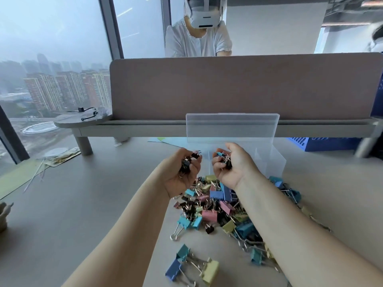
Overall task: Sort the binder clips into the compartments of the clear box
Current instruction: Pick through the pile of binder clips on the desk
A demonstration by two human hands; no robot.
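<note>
A pile of binder clips [215, 206] in pink, blue, teal, yellow and black lies on the table between my forearms. Three larger clips [192, 264] lie apart, nearer to me. The clear box [269, 156] stands behind the pile with its lid [232, 125] raised upright. My left hand [180, 172] grips a handful of small black clips just left of the box. My right hand [232, 164] grips a handful of small dark clips over the box's front edge. The box's compartments are mostly hidden by my hands.
A brown desk divider [244, 88] with a grey shelf runs behind the box. A person in a headset [199, 27] sits beyond it. A blue crate [323, 142] stands at the back right. A foil pouch and thin sticks [60, 158] lie at the left.
</note>
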